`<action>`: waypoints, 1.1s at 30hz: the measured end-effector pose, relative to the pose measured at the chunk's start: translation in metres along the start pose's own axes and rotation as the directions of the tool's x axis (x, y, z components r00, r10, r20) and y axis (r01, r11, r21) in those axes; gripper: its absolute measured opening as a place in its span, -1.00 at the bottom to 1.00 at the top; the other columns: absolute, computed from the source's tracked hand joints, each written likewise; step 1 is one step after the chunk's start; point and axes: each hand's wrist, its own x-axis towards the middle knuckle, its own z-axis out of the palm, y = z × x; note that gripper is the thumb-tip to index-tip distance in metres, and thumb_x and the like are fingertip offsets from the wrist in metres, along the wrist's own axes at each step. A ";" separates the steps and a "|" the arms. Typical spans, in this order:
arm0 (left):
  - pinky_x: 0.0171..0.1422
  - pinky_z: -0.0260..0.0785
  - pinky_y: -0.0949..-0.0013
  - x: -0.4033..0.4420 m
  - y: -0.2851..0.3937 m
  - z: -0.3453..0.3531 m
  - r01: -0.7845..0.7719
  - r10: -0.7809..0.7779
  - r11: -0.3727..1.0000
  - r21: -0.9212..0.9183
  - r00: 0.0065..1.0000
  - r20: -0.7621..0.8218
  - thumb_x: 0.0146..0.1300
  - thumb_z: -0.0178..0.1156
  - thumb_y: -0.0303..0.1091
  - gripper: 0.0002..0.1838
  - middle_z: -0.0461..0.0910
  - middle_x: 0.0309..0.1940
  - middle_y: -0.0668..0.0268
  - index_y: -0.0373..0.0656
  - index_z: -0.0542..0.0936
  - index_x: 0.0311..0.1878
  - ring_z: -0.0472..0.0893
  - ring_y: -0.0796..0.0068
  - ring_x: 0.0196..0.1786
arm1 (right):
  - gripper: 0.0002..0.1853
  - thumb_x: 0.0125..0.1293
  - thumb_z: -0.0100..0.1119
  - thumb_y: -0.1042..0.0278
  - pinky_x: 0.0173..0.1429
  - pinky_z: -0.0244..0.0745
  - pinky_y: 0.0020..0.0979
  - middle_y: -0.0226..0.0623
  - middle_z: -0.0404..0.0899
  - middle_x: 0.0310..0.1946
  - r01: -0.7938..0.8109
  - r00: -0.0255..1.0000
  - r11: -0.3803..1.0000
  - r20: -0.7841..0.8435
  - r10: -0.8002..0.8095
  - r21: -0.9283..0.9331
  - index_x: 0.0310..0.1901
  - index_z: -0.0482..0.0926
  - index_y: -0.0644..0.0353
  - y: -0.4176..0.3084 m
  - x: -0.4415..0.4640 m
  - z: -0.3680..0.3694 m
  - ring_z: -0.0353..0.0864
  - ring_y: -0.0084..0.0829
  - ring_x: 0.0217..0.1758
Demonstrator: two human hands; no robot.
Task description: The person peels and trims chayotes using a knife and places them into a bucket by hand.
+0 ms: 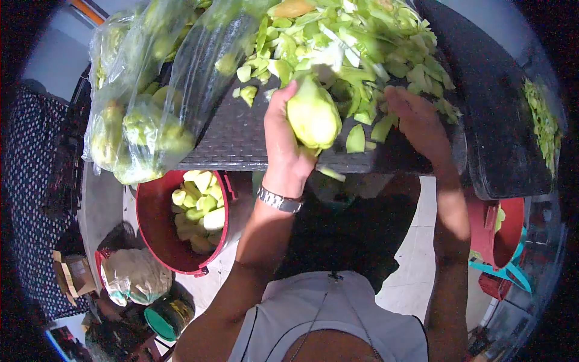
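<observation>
A pale green, pear-shaped chayote [313, 114] is gripped in my left hand [282, 130], its puckered end towards me. It is held above the front edge of the dark woven table [241, 142]. My right hand [419, 120] is to the right, partly in shadow beside the peelings, with its fingers curled; what they hold, if anything, I cannot make out. Behind both hands spreads a heap of green peelings [362, 66]. Several loose strips lie near the table's front edge, between the hands.
Clear plastic bags [145, 130] of whole green chayotes stand at the table's left. Below is a red bucket [226, 226] with cut pale pieces. At the lower right are another red container [509, 235] and a turquoise stand [512, 274]. A dark chair [482, 139] stands right.
</observation>
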 end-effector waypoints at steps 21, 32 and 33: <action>-0.19 0.66 0.13 -0.008 -0.014 -0.005 0.011 0.005 0.991 -0.137 0.993 0.120 0.45 0.04 -0.05 -0.59 0.72 -0.13 0.22 -0.16 0.57 0.11 0.74 0.26 -0.20 | -0.27 0.19 0.32 -0.42 -0.17 0.62 -0.03 0.00 0.69 -0.41 0.261 0.959 0.962 0.133 -0.249 -0.079 0.04 0.62 0.18 -0.025 -0.035 0.012 0.75 0.06 -0.29; -0.16 0.68 0.13 -0.012 -0.001 -0.001 0.153 -0.130 0.980 -0.125 0.976 0.173 0.42 0.09 -0.01 -0.53 0.73 -0.18 0.20 -0.19 0.59 0.14 0.75 0.23 -0.23 | -0.38 0.50 -0.04 -0.28 -0.18 0.58 -0.10 0.08 0.67 -0.40 0.308 0.951 0.950 -0.026 -0.307 0.049 -0.03 0.63 0.25 -0.005 0.008 0.001 0.75 -0.03 -0.18; -0.11 0.68 0.14 -0.010 -0.001 -0.005 0.179 -0.146 0.971 -0.159 0.969 0.201 0.43 0.09 -0.03 -0.55 0.72 -0.15 0.20 -0.18 0.58 0.15 0.75 0.22 -0.19 | -0.38 0.48 0.00 -0.29 -0.20 0.58 -0.09 0.07 0.67 -0.41 0.370 0.929 0.928 -0.009 -0.370 0.038 -0.05 0.63 0.24 -0.010 -0.004 0.002 0.75 -0.03 -0.23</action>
